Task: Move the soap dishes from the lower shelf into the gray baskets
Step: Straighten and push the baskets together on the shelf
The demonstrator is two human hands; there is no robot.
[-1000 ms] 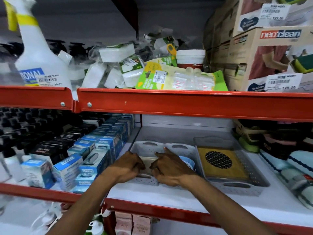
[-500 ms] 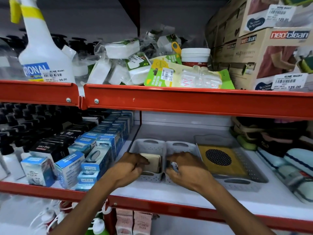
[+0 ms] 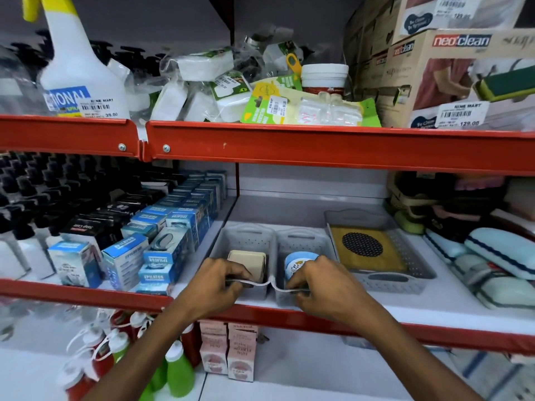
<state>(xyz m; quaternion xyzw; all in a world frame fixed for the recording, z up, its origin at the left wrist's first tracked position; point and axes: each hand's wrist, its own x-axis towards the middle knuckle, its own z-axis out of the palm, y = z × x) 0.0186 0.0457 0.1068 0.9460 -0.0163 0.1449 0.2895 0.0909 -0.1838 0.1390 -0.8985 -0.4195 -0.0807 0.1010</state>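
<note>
Two narrow gray baskets stand side by side on the middle shelf. The left gray basket (image 3: 246, 237) holds beige soap dishes (image 3: 248, 261) standing on edge. The right gray basket (image 3: 304, 244) holds a blue-rimmed round soap dish (image 3: 296, 263). My left hand (image 3: 221, 280) grips the front rim of the left basket. The front rim of the right basket is pinched by my right hand (image 3: 320, 282). Both front rims bend under the fingers.
A wider gray tray (image 3: 411, 273) with a yellow item and black mesh disc sits right of the baskets. Blue boxes (image 3: 162, 250) crowd the left; light blue cases (image 3: 500, 253) lie at right. The red shelf edge (image 3: 289, 146) overhangs. Pink cartons (image 3: 228, 351) and bottles stand below.
Both hands drew back from inside the baskets to their front rims and closed on them. The beige and blue soap dishes, earlier half covered by the hands, now show.
</note>
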